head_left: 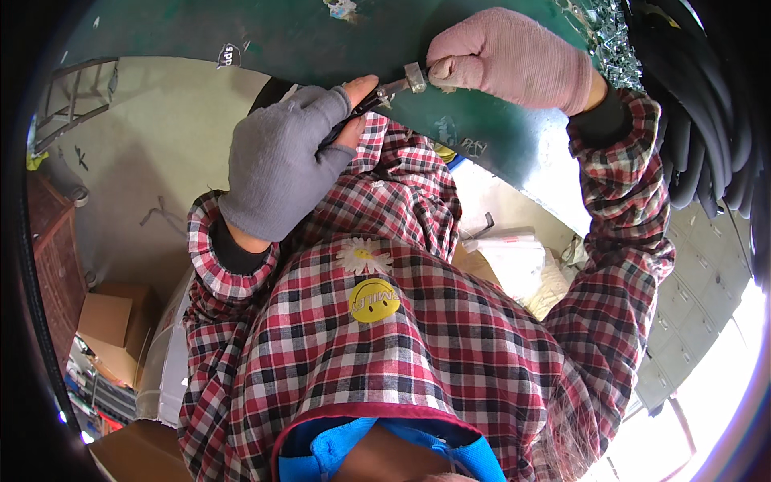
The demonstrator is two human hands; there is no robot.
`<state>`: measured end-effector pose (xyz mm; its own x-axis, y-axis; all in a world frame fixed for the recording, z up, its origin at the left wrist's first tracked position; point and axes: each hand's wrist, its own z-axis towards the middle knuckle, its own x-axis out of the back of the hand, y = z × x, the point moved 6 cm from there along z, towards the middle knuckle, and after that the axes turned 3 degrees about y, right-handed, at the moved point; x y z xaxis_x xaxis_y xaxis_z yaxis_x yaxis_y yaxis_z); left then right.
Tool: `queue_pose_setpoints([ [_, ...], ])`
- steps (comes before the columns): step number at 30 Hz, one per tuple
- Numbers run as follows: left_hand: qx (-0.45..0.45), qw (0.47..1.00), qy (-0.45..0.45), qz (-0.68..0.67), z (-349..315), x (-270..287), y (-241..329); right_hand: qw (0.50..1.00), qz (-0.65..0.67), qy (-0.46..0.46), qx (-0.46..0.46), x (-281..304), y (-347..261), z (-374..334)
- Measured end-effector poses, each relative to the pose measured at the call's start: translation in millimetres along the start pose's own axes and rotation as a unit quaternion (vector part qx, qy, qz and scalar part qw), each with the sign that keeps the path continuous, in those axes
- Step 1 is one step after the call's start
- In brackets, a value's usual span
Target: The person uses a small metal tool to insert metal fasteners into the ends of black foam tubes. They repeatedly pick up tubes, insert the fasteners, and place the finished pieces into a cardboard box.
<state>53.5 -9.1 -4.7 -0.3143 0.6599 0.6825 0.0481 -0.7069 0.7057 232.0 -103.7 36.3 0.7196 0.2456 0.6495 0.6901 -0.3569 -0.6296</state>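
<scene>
Grey-gloved, our left hand (pixel 285 157) grips a black-handled tool (pixel 371 100) at the table's (pixel 321 48) near edge, likely steadying it; our right hand (pixel 506 60) curls beside, its contents we cannot tell.

The left grip (pixel 281 153) partly hides the black tool (pixel 370 101); the clear pieces (pixel 613 44) are too small to identify.

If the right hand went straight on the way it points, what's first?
The right hand would probably meet the small metal block just to its left, at the end of the dark tool in the left hand. Depth is unclear; they may be touching.
</scene>
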Motion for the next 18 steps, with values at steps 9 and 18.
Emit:
queue_pose_setpoints([
  [9,-0.015,1.000,-0.012,-0.013,7,-5,-6,0.990,-0.121,-0.012,0.074,-7,8,11],
  [18,-0.003,1.000,-0.023,-0.019,12,-7,-12,0.992,-0.094,-0.002,0.079,-5,7,17],
])
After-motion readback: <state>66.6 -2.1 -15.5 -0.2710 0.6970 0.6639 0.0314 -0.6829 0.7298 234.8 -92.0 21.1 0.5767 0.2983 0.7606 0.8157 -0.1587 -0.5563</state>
